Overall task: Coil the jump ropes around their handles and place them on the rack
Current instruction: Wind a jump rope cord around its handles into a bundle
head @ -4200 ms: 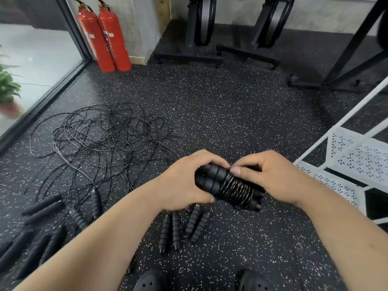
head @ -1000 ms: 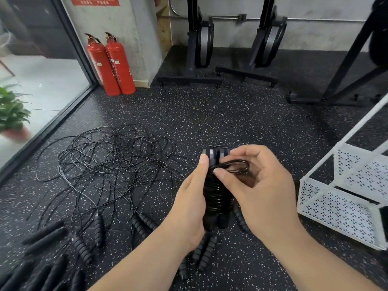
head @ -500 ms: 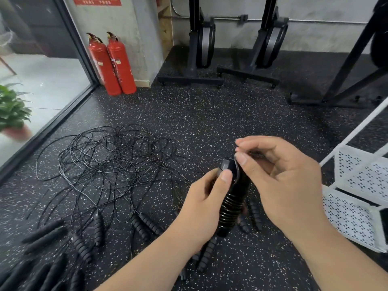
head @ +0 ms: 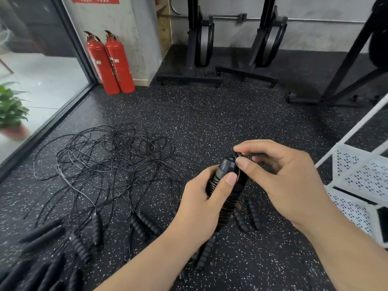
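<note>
Left hand (head: pixel 205 206): fingers curled round the black jump-rope bundle (head: pixel 229 203) (two ribbed handles side by side, thin rope wound tight round them), thumb (head: pixel 231 179) pressed across the front near the top. The bundle is tilted, top end away from the camera, in the air over the middle of the black speckled rubber floor (head: pixel 210 114); not on the white perforated metal rack (head: pixel 357 177). Right hand (head: pixel 287 181): thumb and index tip pinch at the bundle's top end. There looks to be a bit of rope between them, but it's too small to be sure. Other fingers loosely curled behind. Around, left to right: green potted plant (head: pixel 10 114) behind the glass wall at the left edge; plain black foam handles (head: pixel 42 233) at the floor's near-left corner; loose tangle of thin black ropes (head: pixel 113 160) left of centre, with ribbed black handles (head: pixel 144 224) lying at its near side; two red fire extinguishers (head: pixel 111 61) upright at the far-left corner against a concrete pillar; more ribbed handles on the floor under and just beside the hands, partly hidden by them; two black machine stands (head: pixel 201 38) along the far wall; rack at the right edge, near the right hand but apart from it.
</note>
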`<control>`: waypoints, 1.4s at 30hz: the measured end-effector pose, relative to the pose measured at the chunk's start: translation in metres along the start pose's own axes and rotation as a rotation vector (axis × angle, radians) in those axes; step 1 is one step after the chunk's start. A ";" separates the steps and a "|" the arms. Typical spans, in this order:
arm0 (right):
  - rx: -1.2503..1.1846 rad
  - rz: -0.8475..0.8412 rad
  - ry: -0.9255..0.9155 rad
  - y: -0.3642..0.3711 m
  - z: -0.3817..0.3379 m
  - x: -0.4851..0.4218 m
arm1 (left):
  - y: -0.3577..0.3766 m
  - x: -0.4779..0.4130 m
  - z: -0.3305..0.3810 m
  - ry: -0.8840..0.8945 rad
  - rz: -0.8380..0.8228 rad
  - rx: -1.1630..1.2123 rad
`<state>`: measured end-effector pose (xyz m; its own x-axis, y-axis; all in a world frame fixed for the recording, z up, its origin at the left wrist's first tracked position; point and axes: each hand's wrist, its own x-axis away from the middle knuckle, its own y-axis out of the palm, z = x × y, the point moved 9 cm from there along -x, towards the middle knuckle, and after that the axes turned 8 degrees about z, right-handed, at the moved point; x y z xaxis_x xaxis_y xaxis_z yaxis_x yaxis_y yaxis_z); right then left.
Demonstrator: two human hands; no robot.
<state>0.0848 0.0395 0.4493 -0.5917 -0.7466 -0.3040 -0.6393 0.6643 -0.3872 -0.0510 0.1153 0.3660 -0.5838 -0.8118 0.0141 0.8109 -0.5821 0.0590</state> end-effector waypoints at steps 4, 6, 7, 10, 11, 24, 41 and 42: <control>-0.160 -0.065 0.196 0.005 0.010 0.001 | -0.002 -0.003 0.001 0.002 -0.028 0.003; -0.265 -0.107 0.304 0.008 0.016 0.003 | -0.002 -0.003 0.001 -0.014 -0.053 0.012; -0.315 -0.119 0.356 0.009 0.020 0.003 | -0.002 -0.004 0.001 -0.018 -0.066 0.015; -0.515 -0.136 0.542 0.016 0.031 0.009 | 0.000 -0.004 0.001 -0.017 -0.093 -0.014; -0.575 -0.144 0.597 0.019 0.034 0.011 | 0.002 -0.003 0.001 -0.028 -0.106 0.002; -0.763 -0.350 0.794 0.030 0.032 0.022 | 0.016 0.008 0.013 -0.160 -0.433 0.231; -0.627 -0.019 0.486 0.007 0.051 0.011 | -0.023 -0.013 0.078 -0.051 -0.269 0.566; -0.597 0.017 0.410 0.003 0.041 0.011 | -0.015 -0.011 0.072 -0.079 -0.277 0.502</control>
<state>0.0965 0.0322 0.4095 -0.6656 -0.7408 0.0901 -0.7184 0.6687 0.1915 -0.0598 0.1364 0.4367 -0.7884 -0.6151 0.0040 0.5205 -0.6636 0.5374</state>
